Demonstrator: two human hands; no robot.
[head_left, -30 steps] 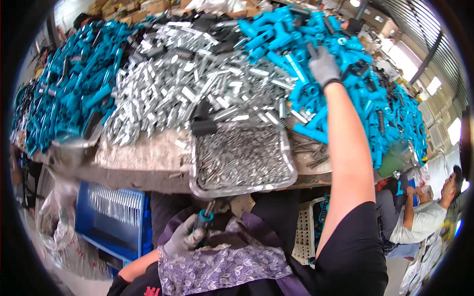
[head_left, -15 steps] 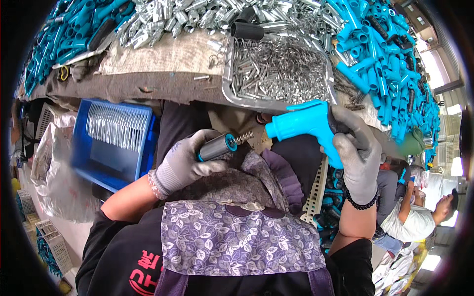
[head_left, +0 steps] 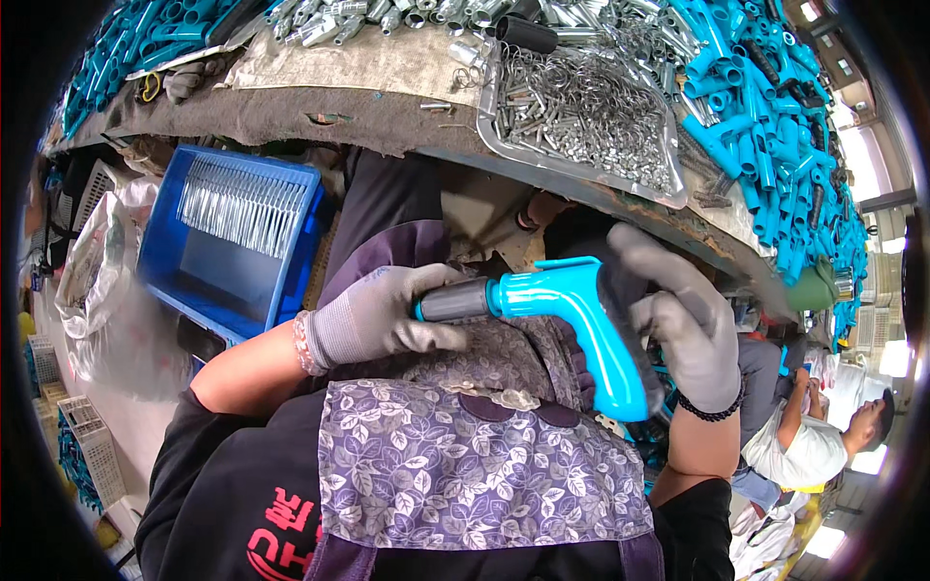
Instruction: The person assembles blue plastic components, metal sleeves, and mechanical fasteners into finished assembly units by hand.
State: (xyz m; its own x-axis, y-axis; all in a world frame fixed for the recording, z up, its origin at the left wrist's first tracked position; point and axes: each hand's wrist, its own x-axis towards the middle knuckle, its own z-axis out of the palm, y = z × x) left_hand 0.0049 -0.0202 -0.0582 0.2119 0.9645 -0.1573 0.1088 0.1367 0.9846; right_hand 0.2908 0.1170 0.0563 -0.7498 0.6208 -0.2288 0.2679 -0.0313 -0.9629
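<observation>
My left hand [head_left: 387,310] is closed around a black cylindrical sleeve [head_left: 455,301] with a blue ring at its end. The sleeve meets the nose of a bright blue pistol-shaped body [head_left: 581,324], which looks like a spray gun with a black back; no spring shows between them. The body's grip slants down over my apron. Beside the black back, my gloved right hand [head_left: 683,324] has its fingers apart and slightly blurred. Whether its fingertips touch the body is hard to see.
A clear tray [head_left: 489,126] of springs and small metal pins stands on the bench edge. Blue pistol-shaped parts [head_left: 765,184] are heaped at right, metal tubes [head_left: 339,21] at the back. A blue bin [head_left: 208,281] holds metal strips at left. Another person [head_left: 804,436] sits at far right.
The sleeve and the blue body, apart before with a spring sticking out of the sleeve, are now end to end. My right hand has loosened from the grip. The view has shifted.
</observation>
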